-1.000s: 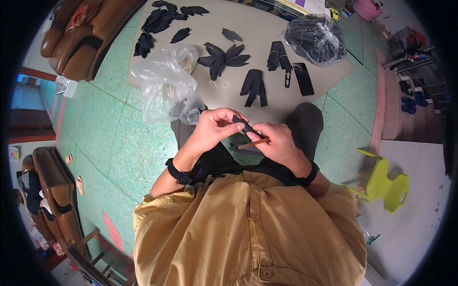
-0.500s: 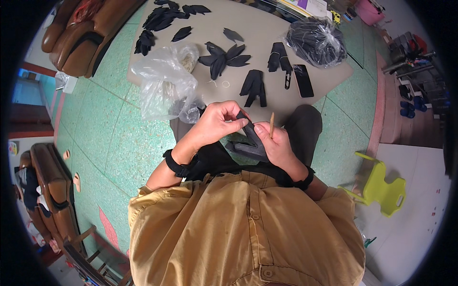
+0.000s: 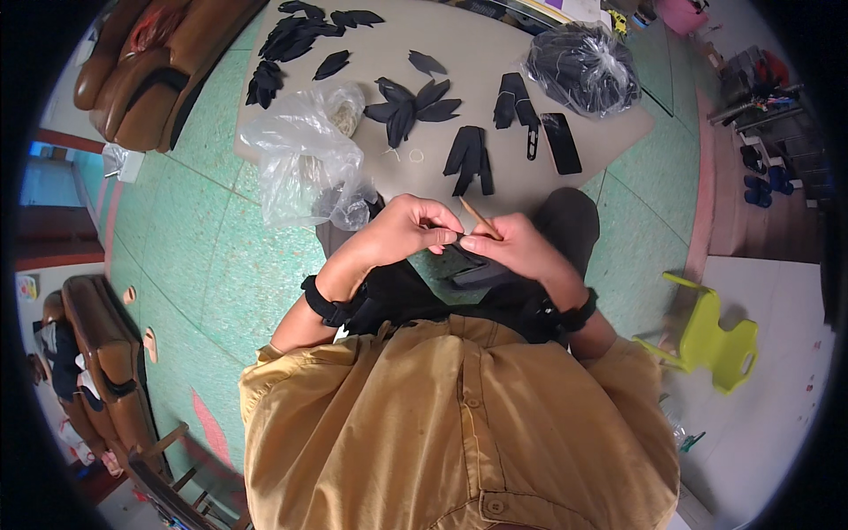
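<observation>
Close together over my lap, my left hand (image 3: 397, 234) and my right hand (image 3: 519, 247) pinch a black fabric strip (image 3: 465, 258) between their fingertips. Most of that strip hangs below the fingers, partly hidden by my right hand. A thin pointed wooden stick (image 3: 477, 216) is also in my right hand, slanting up to the left. On the table just beyond lie a bundle of folded black strips (image 3: 470, 159), a second bundle tied with thread (image 3: 514, 102) and a small pale ring (image 3: 416, 155), perhaps a rubber band.
The beige table (image 3: 477, 44) bears black leaf-shaped pieces (image 3: 402, 108), a crumpled clear plastic bag (image 3: 300, 146), a phone (image 3: 561, 143), a black slotted tool (image 3: 532, 141) and a tied bag of black pieces (image 3: 583, 71). A green chair (image 3: 720, 340) stands at right, brown sofas (image 3: 146, 84) at left.
My hands have come closer together, and the strip stretched between them is now mostly hidden. The stick has tipped from nearly upright to slanting left.
</observation>
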`<state>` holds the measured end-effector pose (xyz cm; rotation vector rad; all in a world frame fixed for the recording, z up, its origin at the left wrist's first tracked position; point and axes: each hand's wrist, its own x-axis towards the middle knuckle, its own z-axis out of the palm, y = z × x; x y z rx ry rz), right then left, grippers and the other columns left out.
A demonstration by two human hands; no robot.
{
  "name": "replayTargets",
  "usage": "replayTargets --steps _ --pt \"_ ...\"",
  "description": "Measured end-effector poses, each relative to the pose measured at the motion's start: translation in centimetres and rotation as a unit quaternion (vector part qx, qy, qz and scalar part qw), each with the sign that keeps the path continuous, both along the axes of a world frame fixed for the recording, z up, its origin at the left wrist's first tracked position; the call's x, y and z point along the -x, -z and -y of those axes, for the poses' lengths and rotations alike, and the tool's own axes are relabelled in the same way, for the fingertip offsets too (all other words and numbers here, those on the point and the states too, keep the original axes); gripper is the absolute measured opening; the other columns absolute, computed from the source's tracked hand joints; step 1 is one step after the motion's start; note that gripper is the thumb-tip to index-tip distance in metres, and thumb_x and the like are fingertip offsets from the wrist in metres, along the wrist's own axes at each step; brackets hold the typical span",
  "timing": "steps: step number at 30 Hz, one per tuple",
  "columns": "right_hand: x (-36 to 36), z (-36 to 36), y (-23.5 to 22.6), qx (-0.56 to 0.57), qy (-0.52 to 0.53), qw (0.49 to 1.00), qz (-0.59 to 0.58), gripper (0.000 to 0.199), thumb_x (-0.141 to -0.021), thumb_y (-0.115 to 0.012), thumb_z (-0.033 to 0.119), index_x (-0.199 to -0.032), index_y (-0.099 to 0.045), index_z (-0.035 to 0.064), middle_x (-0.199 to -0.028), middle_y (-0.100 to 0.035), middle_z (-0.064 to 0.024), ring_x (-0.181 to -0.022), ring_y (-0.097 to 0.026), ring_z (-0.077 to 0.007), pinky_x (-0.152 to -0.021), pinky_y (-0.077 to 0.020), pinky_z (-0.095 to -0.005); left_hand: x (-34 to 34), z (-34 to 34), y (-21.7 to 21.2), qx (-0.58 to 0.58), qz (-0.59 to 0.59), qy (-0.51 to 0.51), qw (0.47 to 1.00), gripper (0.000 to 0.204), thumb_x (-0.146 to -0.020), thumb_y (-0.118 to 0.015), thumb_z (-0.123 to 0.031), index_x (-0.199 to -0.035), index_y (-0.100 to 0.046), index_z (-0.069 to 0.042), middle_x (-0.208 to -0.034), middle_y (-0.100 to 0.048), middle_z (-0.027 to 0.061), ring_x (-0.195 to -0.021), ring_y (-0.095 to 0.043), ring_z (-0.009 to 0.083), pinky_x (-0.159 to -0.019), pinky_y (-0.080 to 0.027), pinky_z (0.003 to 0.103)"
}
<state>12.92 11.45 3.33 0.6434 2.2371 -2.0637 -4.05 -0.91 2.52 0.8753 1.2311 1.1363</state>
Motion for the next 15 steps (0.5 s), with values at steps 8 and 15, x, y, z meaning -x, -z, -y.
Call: replayTargets --steps 8,15 --pt "-0.4 -2.5 0.7 0.099 0.136 0.986 -0.008 0.014 -0.081 -0.062 0.017 -0.075 -0.06 0.0043 -0.059 -0.043 0.0082 -0.051 -0.035 -0.001 -0.045 -0.0253 -0.0186 0.0 0.4 1.7 0.05 -0.005 -0.003 0.999 0.008 -0.083 -0.057 -0.001 -0.089 -0.061 0.004 -0.079 -0.061 0.0039 -0.069 -0.058 0.0108 -0.063 -0.05 0.023" --pt "0.3 -2.2 1.9 0.064 0.194 0.977 -0.054 0.018 -0.083 -0.061 0.019 -0.072 -0.059 0.0055 -0.058 -0.041 0.0088 -0.049 -0.032 -0.0001 -0.043 -0.0218 -0.0182 -2.0 0.7 1.1 0.061 -0.03 -0.041 0.997 0.01 -0.086 -0.055 -0.006 -0.089 -0.059 0.002 -0.074 -0.058 -0.0002 -0.061 -0.052 0.0074 -0.06 -0.045 0.021"
